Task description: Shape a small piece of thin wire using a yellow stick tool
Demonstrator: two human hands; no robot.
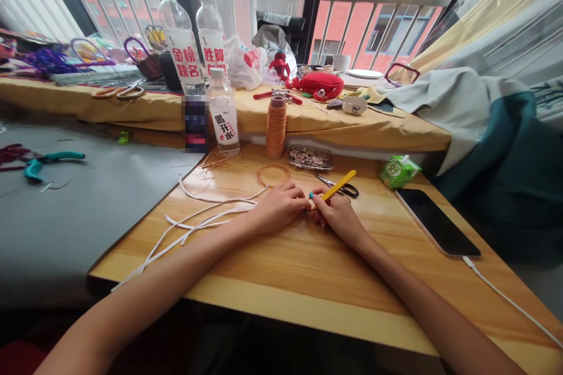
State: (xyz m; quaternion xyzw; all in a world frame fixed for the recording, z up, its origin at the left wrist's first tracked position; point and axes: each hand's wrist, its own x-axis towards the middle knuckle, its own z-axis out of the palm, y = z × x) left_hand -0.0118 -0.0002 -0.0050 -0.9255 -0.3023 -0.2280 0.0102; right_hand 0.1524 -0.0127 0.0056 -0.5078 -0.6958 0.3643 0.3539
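Over the wooden table, my right hand [341,217] is closed around a slim yellow stick-like tool [338,186], whose upper end points away to the right. My left hand [284,205] meets it at the tool's lower tip, fingers pinched together. Whatever those fingers hold is too small and covered to make out. White cords [202,222] lie to the left, and their ends reach toward my left wrist. Just beyond my left hand rests a coil of orange thread [272,174]. Black-handled scissors [349,190] lie behind my right hand, partly covered by the yellow tool.
Behind the hands stand an orange thread spool [276,129], a clear tray of small pieces [310,158] and a water bottle [223,120]. A green drink carton [399,172] and a charging phone [435,220] sit right. Teal-handled pliers [48,163] lie on the grey surface left.
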